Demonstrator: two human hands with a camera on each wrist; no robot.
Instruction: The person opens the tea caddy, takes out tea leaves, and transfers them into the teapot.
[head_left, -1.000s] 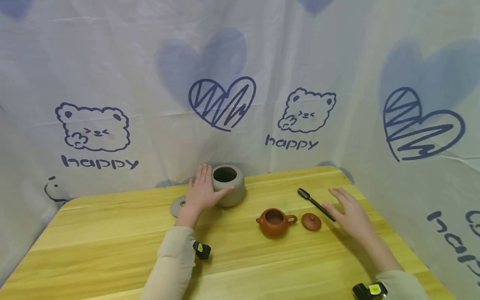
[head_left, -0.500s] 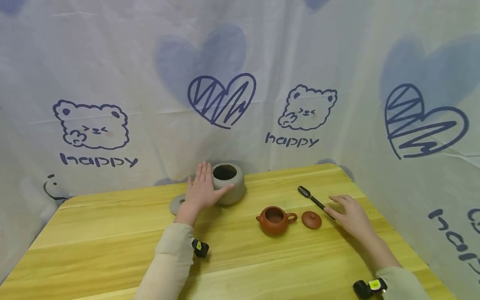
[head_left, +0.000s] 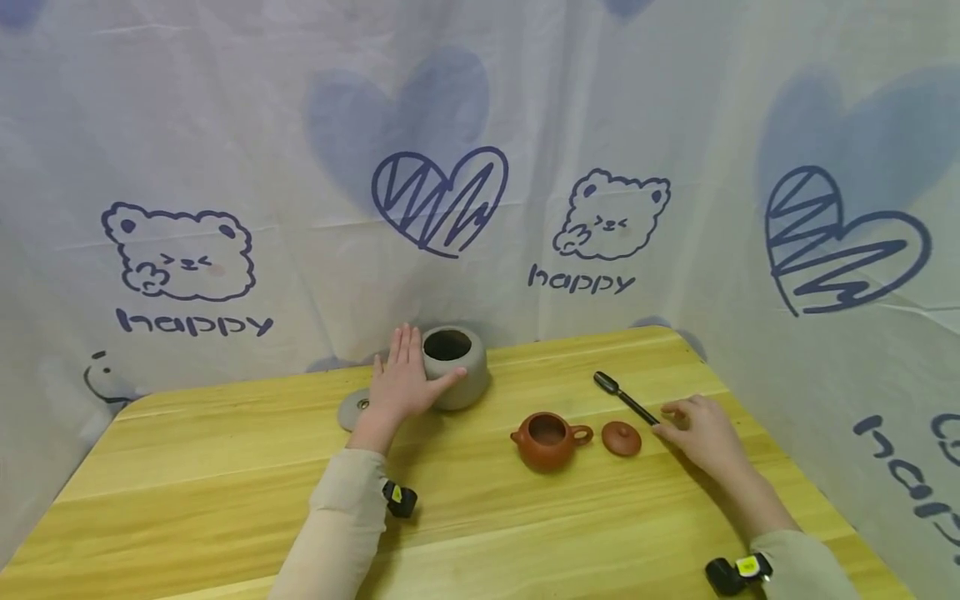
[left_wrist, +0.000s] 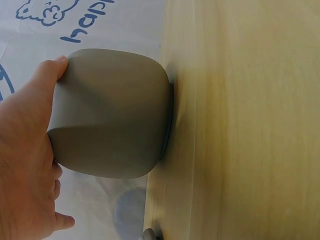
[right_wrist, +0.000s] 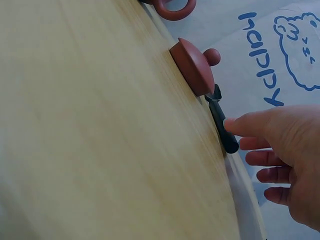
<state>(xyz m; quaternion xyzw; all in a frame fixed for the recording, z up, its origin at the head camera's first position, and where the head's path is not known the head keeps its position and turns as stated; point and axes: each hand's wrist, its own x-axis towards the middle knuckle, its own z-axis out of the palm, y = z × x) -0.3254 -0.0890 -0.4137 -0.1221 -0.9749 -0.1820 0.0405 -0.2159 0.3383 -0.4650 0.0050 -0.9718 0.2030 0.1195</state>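
My left hand [head_left: 400, 387] lies along the left side of a grey tea jar [head_left: 467, 383], its fingers straight and its thumb spread across the near side. The jar stands upright with its mouth uncovered, and its round grey lid [head_left: 349, 410] rests on the table, partly behind my left wrist. At the right, thumb and index finger of my right hand [head_left: 705, 437] pinch the handle end of a black tea scoop [head_left: 628, 402], which still lies on the table. In the right wrist view the thumb touches the scoop handle [right_wrist: 220, 120] while the other fingers are bent.
A red-brown clay teapot [head_left: 542, 454] without its lid stands between my hands, handle pointing right. Its knobbed lid [head_left: 622, 439] lies beside it, near the scoop. The wooden table [head_left: 465, 533] meets a printed cloth backdrop [head_left: 315, 167] at the back and right.
My right hand has come down onto the scoop's handle end, and its thumb and index finger have drawn together there. The left hand keeps its place at the jar.
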